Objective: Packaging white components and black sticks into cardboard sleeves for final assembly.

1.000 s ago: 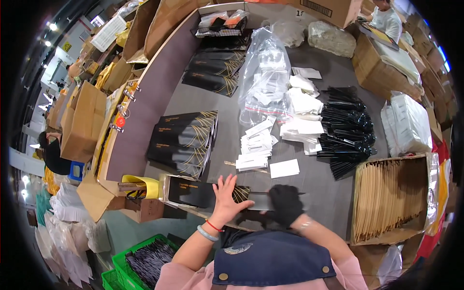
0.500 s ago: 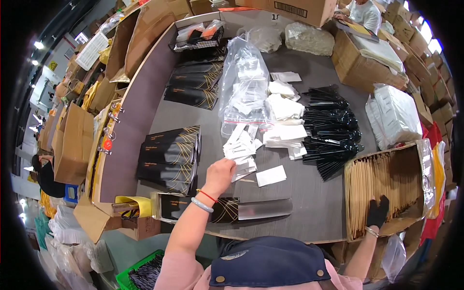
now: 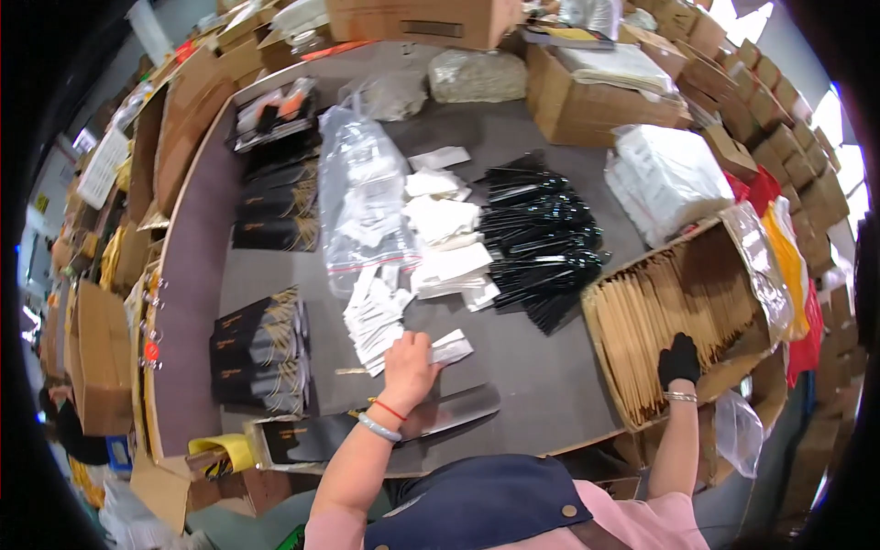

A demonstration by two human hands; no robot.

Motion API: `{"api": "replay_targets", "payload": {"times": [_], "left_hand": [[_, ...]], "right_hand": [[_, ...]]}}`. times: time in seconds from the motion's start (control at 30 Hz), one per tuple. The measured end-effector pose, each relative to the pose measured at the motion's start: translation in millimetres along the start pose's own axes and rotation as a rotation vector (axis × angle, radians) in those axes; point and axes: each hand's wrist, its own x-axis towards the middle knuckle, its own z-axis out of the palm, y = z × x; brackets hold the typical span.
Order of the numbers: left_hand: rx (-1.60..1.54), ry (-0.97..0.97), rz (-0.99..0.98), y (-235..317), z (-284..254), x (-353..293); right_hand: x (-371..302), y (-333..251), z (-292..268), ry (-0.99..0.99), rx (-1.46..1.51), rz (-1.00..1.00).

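Left hand (image 3: 406,367) advanced — white packet (image 3: 449,347) under grip.

your left hand (image 3: 408,367) rests on a small white packet (image 3: 451,347) beside a loose heap of white packets (image 3: 376,316). above it lies a clear plastic bag (image 3: 362,197) with more white packets inside. stacks of black flat packages with gold print (image 3: 261,353) sit to your left, another stack (image 3: 275,215) farther up. a pile of glossy black sleeves (image 3: 541,238) lies mid-table. your gloved right hand (image 3: 679,359) touches brown envelopes standing in an open carton (image 3: 678,302). a long black package (image 3: 367,431) lies at the near edge.
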Motion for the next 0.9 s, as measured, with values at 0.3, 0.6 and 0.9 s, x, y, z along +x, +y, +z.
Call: {"api": "replay_targets", "payload": {"times": [0.3,0.6,0.9], "left_hand": [[-0.614,-0.254,-0.189,17,-41,-16],[-0.102,-0.096,0.167,22,-46,-77],[0.061,-0.093,0.23,24,-49,-86]], "right_hand": [[-9,11,3,0.051,0.192,-0.007],[-2,6,7,0.137,0.21,0.02],[-23,-123,-21,0.478,0.594,-0.659]]}}
